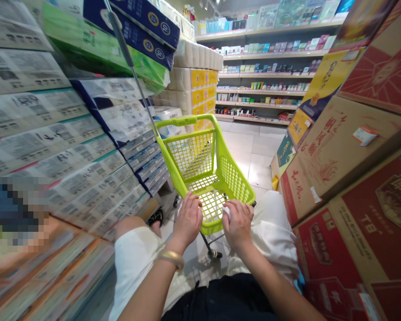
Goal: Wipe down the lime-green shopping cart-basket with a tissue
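Note:
A lime-green plastic shopping basket on wheels [234,178] stands on the aisle floor right in front of my knees, empty inside. My left hand [188,219] rests on its near rim with fingers curled over the edge; a gold bangle circles that wrist. My right hand [238,223] is at the near rim too, fingers closed round a small white crumpled thing [226,211] that I cannot name. The basket's long metal pull handle [130,62] slants up to the left.
Stacked tissue and toilet-paper packs [87,133] wall the left side. Red and brown cardboard cartons [354,187] are piled on the right. A tiled aisle floor [250,151] runs ahead to shelves of small goods [263,67]. My legs in white clothing flank the basket.

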Tool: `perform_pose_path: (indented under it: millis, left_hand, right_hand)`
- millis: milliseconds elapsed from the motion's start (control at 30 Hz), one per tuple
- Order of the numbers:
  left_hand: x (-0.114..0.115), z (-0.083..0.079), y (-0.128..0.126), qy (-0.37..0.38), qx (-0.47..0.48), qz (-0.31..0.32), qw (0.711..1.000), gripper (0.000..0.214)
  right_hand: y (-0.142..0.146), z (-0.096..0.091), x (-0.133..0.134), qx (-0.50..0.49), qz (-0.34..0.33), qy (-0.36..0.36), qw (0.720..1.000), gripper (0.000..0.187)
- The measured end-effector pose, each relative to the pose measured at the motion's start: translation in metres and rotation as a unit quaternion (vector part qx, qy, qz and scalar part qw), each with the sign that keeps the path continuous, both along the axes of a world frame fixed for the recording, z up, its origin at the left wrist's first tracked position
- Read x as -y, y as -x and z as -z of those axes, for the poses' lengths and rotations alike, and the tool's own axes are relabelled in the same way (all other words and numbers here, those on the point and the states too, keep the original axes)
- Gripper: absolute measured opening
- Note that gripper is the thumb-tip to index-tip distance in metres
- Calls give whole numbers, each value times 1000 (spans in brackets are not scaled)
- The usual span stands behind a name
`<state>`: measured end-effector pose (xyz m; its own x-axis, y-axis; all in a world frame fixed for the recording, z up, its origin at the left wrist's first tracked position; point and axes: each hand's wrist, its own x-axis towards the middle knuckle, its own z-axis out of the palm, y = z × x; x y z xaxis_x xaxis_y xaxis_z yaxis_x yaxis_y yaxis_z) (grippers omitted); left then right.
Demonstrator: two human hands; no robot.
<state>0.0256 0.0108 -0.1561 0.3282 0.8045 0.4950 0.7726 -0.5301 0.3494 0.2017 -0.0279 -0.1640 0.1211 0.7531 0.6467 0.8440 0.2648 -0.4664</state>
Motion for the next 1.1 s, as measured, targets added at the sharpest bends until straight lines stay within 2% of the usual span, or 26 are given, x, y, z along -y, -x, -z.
perform_pose_path:
  millis: [100,233,300,433,567,633,700,833,900,967,1100]
  left_hand:
    - [0,2,-2,-5,3,-1,1000,20]
    - [-1,3,-2,-6,4,3,1000,21]
    - [-1,2,0,-2,3,5,1000,20]
    - [0,-1,3,1,0,5,1000,20]
    - [1,-1,1,2,2,5,1000,21]
    - [1,0,-1,1,7,4,1000,21]
    - [1,1,-3,-3,14,2,1000,21]
    - [1,2,-3,-10,18,-1,1000,21]
    - [2,1,-1,-10,15,1,1000,20]
    - [2,0,1,-11,10,2,1000,20]
    - [3,-1,0,-9,4,0,1000,20]
  right_hand:
    - [1,-1,0,-13,-13,-10,1000,22]
    - [31,-5,10,-10,-101,10,995,18]
    - [42,-7,13,-6,-120,22,993,20]
    - [32,-4,9,-2,-90,13,996,26]
    - [1,3,1,-15,-30,-9,999,18]
    - [-4,4,1,-19,-8,-25,999,17]
    - [3,4,4,-19,-17,-38,999,21]
    - [34,0,17,-6,-119,-8,993,27]
    - [42,0,20,-1,-138,5,990,30]
    - [38,1,19,2,-126,0,992,29]
    - [8,6,8,1,-60,-15,998,27]
